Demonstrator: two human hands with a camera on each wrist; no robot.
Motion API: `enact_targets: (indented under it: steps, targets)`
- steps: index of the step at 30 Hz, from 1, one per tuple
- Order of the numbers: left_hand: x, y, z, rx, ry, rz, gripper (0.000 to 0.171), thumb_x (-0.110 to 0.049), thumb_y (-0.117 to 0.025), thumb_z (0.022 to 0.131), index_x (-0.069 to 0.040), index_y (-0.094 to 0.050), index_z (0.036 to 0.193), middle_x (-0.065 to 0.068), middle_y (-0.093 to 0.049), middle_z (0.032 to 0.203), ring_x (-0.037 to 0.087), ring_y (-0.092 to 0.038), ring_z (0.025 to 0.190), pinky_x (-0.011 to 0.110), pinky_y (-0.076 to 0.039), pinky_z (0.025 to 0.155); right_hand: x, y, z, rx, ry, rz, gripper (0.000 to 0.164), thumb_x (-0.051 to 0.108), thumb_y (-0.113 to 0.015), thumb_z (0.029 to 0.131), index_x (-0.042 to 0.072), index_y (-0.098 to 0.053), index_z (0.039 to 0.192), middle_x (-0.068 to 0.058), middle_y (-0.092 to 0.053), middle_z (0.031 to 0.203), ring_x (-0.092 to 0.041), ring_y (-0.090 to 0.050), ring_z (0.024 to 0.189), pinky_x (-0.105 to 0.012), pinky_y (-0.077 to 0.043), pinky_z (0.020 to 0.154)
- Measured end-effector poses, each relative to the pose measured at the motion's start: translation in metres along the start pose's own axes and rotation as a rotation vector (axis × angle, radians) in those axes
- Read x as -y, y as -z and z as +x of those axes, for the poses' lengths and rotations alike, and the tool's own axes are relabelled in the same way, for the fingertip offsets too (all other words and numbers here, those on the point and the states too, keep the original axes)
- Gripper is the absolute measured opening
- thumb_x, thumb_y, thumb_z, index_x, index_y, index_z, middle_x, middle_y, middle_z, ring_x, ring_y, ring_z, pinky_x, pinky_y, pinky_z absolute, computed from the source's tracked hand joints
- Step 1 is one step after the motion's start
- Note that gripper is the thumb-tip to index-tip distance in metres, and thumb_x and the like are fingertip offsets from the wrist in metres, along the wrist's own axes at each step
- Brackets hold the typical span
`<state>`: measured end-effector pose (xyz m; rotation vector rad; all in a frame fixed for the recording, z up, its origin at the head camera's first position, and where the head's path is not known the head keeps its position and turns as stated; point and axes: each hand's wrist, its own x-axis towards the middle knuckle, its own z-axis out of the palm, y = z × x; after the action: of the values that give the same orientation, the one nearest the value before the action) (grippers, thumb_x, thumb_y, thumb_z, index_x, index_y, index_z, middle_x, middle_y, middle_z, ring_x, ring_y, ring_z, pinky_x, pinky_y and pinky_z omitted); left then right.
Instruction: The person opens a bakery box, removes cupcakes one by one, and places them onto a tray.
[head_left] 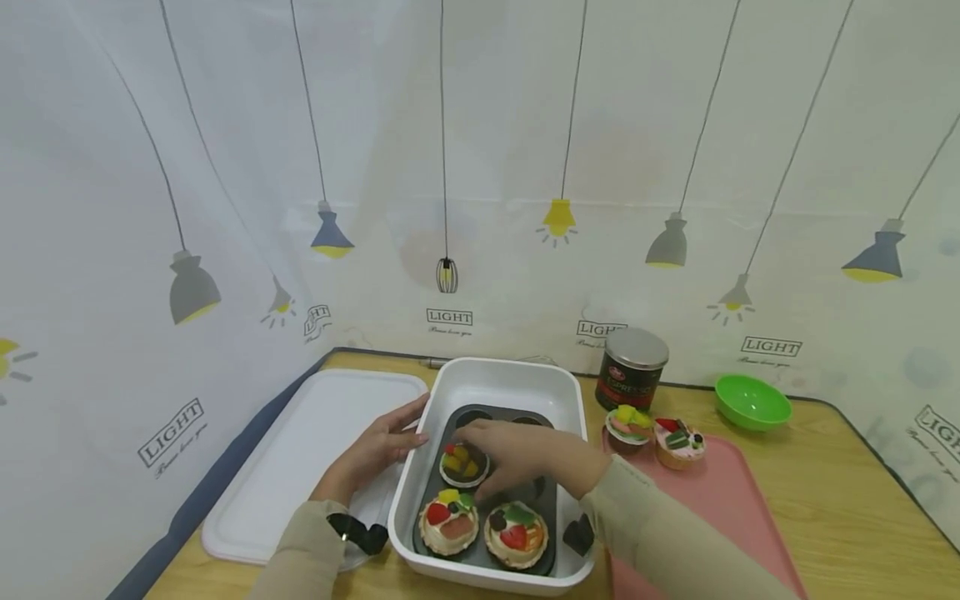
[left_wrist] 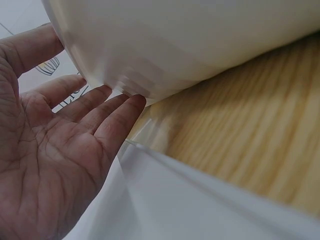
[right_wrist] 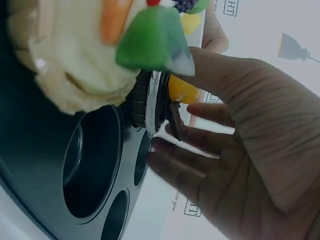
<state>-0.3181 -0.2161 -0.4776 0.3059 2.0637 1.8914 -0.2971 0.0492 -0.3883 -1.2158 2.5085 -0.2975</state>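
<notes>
While the left hand (head_left: 378,448), fingers spread, touches the white basin (head_left: 498,382) at its left side, the right hand (head_left: 521,454) reaches inside it, fingers parted beside a brown tart (head_left: 462,468).

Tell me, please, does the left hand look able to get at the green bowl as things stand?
Probably not easily: the left hand is at the left wall of the white pan, and that pan and the right hand lie between it and the green bowl.

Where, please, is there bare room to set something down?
The white tray, left of the left hand; the table, right of the pink tray, before the green bowl. Crowded: the muffin tin, with three cakes and the right hand.
</notes>
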Motion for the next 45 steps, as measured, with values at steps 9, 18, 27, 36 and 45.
enact_targets:
  steps: [9,18,27,36,45]
  targets:
    - [-0.001,-0.001,-0.001,0.004,-0.006,-0.009,0.078,-0.018,-0.069,0.092,-0.028,-0.032,0.159,-0.001,-0.027,0.165,0.032,-0.024,0.151,0.051,-0.039,0.112,-0.003,-0.013,0.009,-0.060,-0.044,-0.084,0.070,0.043,-0.081,0.084,0.016,-0.054,0.142,-0.002,-0.057,0.135,-0.010,-0.058,0.116,-0.031,-0.051,0.100]
    - [0.000,0.000,-0.001,-0.002,0.000,-0.013,0.077,-0.018,-0.070,0.091,-0.028,-0.033,0.158,-0.002,-0.028,0.164,0.031,-0.024,0.151,0.051,-0.038,0.112,-0.011,-0.017,0.015,-0.109,-0.016,-0.052,0.062,0.043,-0.084,0.080,0.018,-0.059,0.131,0.008,-0.060,0.113,-0.002,-0.057,0.099,-0.024,-0.053,0.089]
    - [0.000,-0.001,-0.001,-0.010,0.002,-0.015,0.078,-0.017,-0.070,0.091,-0.028,-0.033,0.159,-0.001,-0.028,0.164,0.032,-0.024,0.150,0.051,-0.038,0.112,-0.010,-0.018,0.016,-0.117,-0.023,-0.045,0.060,0.039,-0.085,0.079,0.018,-0.059,0.128,0.007,-0.059,0.113,-0.003,-0.057,0.099,-0.025,-0.054,0.088]
    - [0.002,0.000,0.001,0.000,-0.001,-0.004,0.078,-0.019,-0.070,0.091,-0.031,-0.033,0.158,-0.003,-0.028,0.164,0.031,-0.025,0.151,0.051,-0.039,0.111,-0.010,-0.019,0.018,-0.111,-0.015,-0.037,0.061,0.036,-0.085,0.078,0.017,-0.057,0.129,0.007,-0.059,0.114,-0.003,-0.057,0.101,-0.024,-0.054,0.089]
    - [0.002,0.001,0.002,0.008,-0.008,-0.004,0.076,-0.020,-0.069,0.091,-0.032,-0.034,0.158,-0.003,-0.028,0.164,0.031,-0.026,0.150,0.052,-0.039,0.112,-0.014,-0.018,0.019,-0.158,0.054,0.063,0.058,0.032,-0.086,0.076,0.019,-0.052,0.121,0.008,-0.052,0.111,-0.005,-0.055,0.095,-0.020,-0.052,0.082]
